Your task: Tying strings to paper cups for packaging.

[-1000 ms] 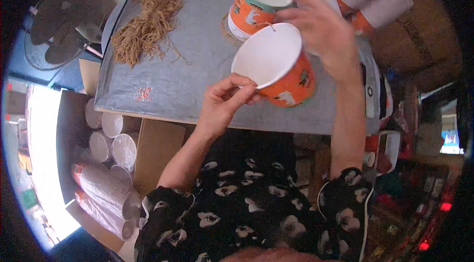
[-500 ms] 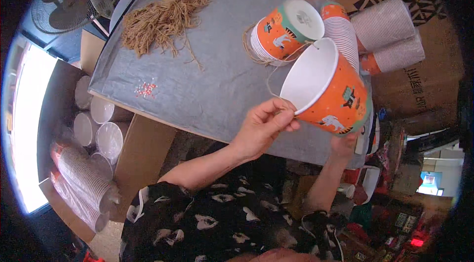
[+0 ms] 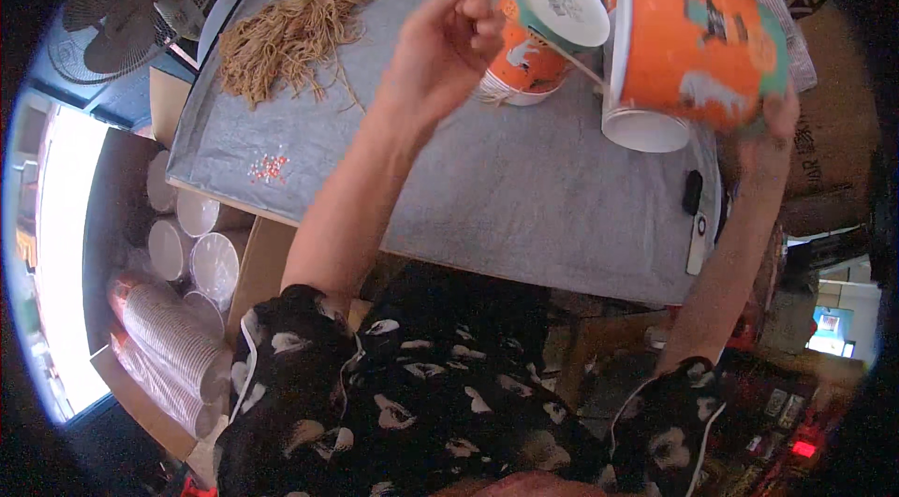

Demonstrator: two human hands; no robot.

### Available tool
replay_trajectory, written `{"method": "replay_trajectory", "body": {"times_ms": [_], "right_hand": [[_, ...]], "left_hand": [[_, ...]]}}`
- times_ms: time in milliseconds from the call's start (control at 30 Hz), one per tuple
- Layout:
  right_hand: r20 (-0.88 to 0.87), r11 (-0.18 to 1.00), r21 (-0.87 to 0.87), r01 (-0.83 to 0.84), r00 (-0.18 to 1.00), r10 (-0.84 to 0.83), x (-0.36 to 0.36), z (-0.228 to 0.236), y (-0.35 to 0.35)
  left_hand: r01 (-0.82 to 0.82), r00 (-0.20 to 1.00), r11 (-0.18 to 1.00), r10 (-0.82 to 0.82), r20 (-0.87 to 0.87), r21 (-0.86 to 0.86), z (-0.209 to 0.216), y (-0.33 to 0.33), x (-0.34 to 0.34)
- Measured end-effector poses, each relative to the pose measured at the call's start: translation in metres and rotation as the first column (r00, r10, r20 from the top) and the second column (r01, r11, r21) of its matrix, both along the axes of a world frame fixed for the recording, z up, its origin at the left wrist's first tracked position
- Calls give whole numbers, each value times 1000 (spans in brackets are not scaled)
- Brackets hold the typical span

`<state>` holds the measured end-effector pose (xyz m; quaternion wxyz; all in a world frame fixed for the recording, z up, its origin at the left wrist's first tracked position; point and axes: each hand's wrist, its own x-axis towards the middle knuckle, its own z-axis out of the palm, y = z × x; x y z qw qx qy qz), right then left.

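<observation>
At the upper right my right hand [image 3: 775, 118] grips an orange paper bucket [image 3: 693, 38] by its green base end. The bucket lies sideways in the air, blurred by motion, its rim facing left. From its rim a thin cord [image 3: 579, 66] runs straight toward my left hand [image 3: 454, 43]. That hand is raised, its index finger extended and the others curled; where the cord meets the fingers is unclear. Just right of it, an upside-down stack of matching buckets [image 3: 538, 52] stands on the grey-covered table [image 3: 524, 188].
A heap of brown cords [image 3: 300, 24] lies at the table's far left, with small red and white bits [image 3: 269, 169] nearer me. A black-handled cutter [image 3: 695, 221] rests by the right edge. More nested buckets [image 3: 646, 130] lie behind the held one. Boxed buckets [image 3: 173, 338] stand lower left, below a fan [image 3: 126, 6].
The bucket has risen to the right in my right hand, its rim turning away from me. My left hand has left the rim and moved up and left.
</observation>
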<state>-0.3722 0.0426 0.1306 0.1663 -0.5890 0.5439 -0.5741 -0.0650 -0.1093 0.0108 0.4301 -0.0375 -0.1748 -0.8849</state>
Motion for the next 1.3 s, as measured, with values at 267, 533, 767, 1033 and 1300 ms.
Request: {"method": "replay_trajectory", "body": {"times_ms": [267,533,767,1033,1300], "right_hand": [[-157,973,210,-95,979,130,68,37,-79],[-554,955,263,136,832,34,84,48,-110],[-615,906,363,219,787,57,90,24,-129],[-627,900,404,163,766,143,86,-2,-136],[-666,907,352,231,743,69,85,-23,-138]], "left_hand": [[18,986,991,4,168,-130,-61,-68,-27],[-110,914,994,108,390,-19,-96,-68,-53],[-86,850,995,98,517,-46,-128,-83,-48],[-257,480,862,507,716,-438,-142,-71,-66],[-251,311,803,596,740,-541,-150,-66,-66]]}}
